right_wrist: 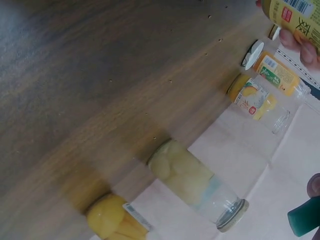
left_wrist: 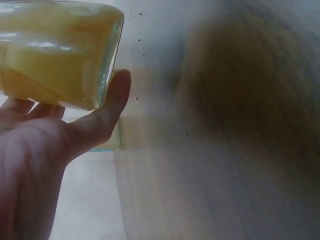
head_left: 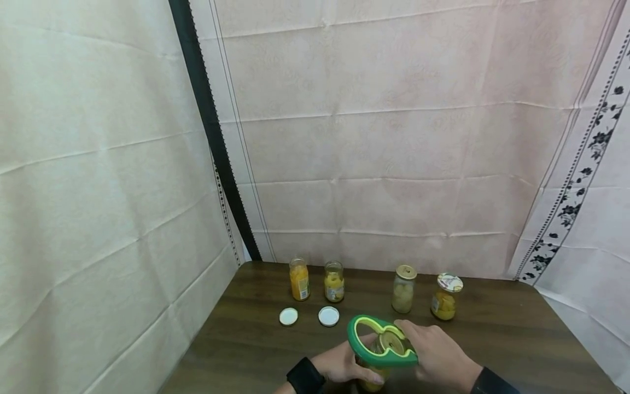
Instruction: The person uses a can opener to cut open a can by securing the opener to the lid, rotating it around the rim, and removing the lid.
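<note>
My left hand [head_left: 342, 365] grips a glass jar of yellow fruit [left_wrist: 55, 55] around its body, just above the table's near side. In the right wrist view that jar's yellow label [right_wrist: 295, 17] shows, with left-hand fingertips against the glass. A green jar opener [head_left: 389, 360] with a light-green scalloped inner edge lies around the jar's gold lid [head_left: 391, 342]. My right hand [head_left: 438, 353] holds the opener at its right end. Most of the right fingers are hidden in the head view.
Two lidless jars, one of orange fruit [head_left: 299, 282] and one of yellow fruit [head_left: 334, 285], stand at the back; two white lids [head_left: 288, 316] lie before them. To their right stand a gold-lidded jar of pale fruit [head_left: 403, 295] and a jar with a patterned lid [head_left: 450, 282].
</note>
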{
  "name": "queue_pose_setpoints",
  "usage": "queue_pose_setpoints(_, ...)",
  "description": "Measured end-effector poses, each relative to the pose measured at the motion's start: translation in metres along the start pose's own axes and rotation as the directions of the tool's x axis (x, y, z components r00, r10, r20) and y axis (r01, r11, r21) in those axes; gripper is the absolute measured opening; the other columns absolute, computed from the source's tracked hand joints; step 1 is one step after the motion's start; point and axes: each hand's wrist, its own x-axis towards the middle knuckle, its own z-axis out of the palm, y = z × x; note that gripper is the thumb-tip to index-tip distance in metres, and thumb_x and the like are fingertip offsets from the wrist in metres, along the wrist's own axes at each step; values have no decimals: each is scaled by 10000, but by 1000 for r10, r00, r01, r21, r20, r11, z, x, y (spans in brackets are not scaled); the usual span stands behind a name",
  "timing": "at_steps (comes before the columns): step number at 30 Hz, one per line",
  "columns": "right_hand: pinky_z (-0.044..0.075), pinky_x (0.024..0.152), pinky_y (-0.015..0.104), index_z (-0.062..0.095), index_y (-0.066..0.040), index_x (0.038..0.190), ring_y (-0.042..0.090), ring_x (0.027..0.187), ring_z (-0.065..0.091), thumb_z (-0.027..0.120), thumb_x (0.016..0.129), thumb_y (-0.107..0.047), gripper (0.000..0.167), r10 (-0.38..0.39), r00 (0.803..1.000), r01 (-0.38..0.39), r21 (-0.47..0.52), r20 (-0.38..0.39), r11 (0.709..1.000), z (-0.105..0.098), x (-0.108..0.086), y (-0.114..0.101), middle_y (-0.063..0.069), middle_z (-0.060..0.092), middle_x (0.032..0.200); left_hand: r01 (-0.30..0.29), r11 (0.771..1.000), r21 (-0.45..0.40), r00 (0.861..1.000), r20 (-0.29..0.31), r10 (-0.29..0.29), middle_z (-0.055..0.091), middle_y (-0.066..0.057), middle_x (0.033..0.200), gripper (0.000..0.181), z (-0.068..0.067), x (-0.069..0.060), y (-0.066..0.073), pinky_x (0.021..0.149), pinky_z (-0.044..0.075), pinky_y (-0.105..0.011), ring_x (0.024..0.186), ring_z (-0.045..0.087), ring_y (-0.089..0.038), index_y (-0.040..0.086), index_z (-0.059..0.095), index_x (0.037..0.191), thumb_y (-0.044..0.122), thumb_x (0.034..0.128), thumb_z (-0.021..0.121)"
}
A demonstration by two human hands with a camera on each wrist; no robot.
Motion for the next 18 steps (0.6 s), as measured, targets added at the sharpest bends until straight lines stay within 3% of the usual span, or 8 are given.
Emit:
queue_pose_setpoints(4, 359, 578, 87, 600, -158, 1296, -139, 700, 428, 873, 671, -16, 697, 52, 998, -52, -13, -26, 999, -2, -5, 1, -206, 612, 918, 48, 999, -13, 999, -17, -49, 482, -167, 1645, 555, -1, -7, 1, 1180, 470, -246, 1401, 558, -3, 170, 424, 1620, 206, 1103, 623)
queue_pose_setpoints(7, 367, 573, 119, 608, -150, 1286, -126, 709, 424, 849, 609, 29, 740, 94, 995, -95, -29, -29, 995, -5, -11, 3, -198, 614, 913, 47, 998, -31, 998, -44, -49, 526, -243, 1583, 572, -2, -15, 2, 1134, 512, -252, 1322, 615, -2, 147, 397, 1622, 170, 1098, 627)
queue_pose_setpoints(14, 369, 568, 187, 606, -116, 1279, -85, 677, 400, 824, 601, 55, 733, 270, 962, -267, -63, 34, 962, -12, -33, 10, -180, 588, 852, 38, 997, -60, 993, -110, -44, 537, -229, 1582, 588, -6, -26, 3, 1114, 524, -249, 1338, 621, -33, 228, 364, 1621, 177, 1098, 628)
queue_pose_setpoints(18, 362, 561, 207, 591, -112, 1285, -66, 660, 395, 844, 596, 39, 749, 310, 948, -305, -76, 70, 949, -13, -39, 15, -165, 577, 827, 49, 998, -43, 987, -152, -55, 532, -217, 1589, 587, -8, -28, 4, 1112, 517, -238, 1362, 608, -47, 237, 372, 1614, 176, 1093, 637)
